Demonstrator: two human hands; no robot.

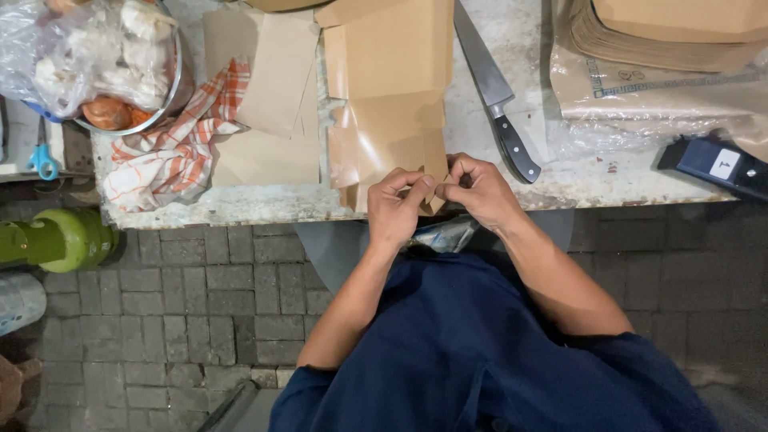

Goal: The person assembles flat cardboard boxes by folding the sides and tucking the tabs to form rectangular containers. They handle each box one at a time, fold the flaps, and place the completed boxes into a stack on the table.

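Worn grey stone worktop (576, 188) spreads before me. On it, at the near edge, lies the long sheet of brown wrapping paper (390, 104). Right of the paper rests the black-handled steel kitchen knife (496, 100); left of it, the orange-and-white checked cloth (172, 144). My left hand (398, 210) and right hand (478, 190) meet at the paper's near corner, fingertips pinched together on it.

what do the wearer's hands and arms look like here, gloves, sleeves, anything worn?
Both hands are bare: no gloves on the left hand or the right hand, and no rings, watch or bands that show. Forearms are uncovered up to about the elbow. Above that, dark navy blue fabric covers the upper arms and torso, plain, with no visible markings. Sleeve edges are hard to make out in the dim light.
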